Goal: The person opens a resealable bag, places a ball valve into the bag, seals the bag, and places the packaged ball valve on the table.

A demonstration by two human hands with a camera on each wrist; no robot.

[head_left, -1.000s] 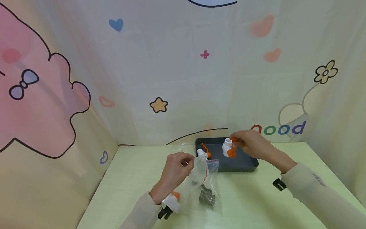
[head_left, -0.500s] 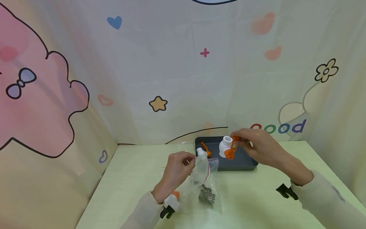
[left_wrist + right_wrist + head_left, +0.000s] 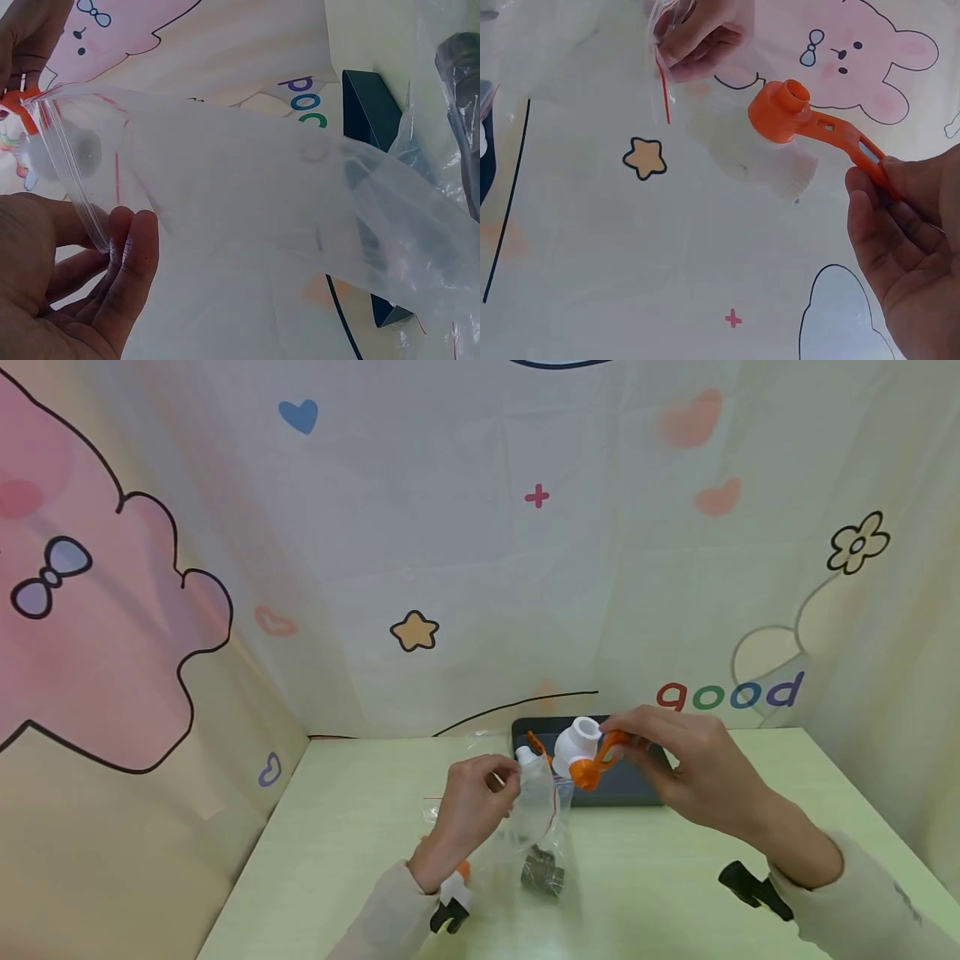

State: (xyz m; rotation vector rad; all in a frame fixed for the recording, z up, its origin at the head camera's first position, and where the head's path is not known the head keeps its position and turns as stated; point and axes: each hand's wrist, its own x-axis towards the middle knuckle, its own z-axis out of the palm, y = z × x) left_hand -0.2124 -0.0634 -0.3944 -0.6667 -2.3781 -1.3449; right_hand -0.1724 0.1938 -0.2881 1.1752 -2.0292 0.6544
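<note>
My right hand (image 3: 701, 768) pinches the orange lever of a white plastic ball valve (image 3: 573, 745) and holds it in the air, tilted, before the dark tray. In the right wrist view the orange lever (image 3: 836, 129) is sharp, while the white body is pale against the curtain. My left hand (image 3: 474, 797) pinches the rim of a clear zip bag (image 3: 247, 165) with a red seal line. The bag hangs from the fingers, and I see nothing inside it. In the left wrist view, the valve shows behind the bag's mouth; whether they touch, I cannot tell.
The dark grey tray (image 3: 630, 789) at the back holds another white valve (image 3: 525, 755) with an orange lever. A grey pipe fitting (image 3: 542, 871) in clear plastic lies on the table. Beside my left wrist lies another white and orange valve (image 3: 456, 887), partly hidden.
My right hand has brought the valve leftward, from over the tray toward the bag, and the valve has tilted. My left hand has shifted slightly right, still pinching the bag.
</note>
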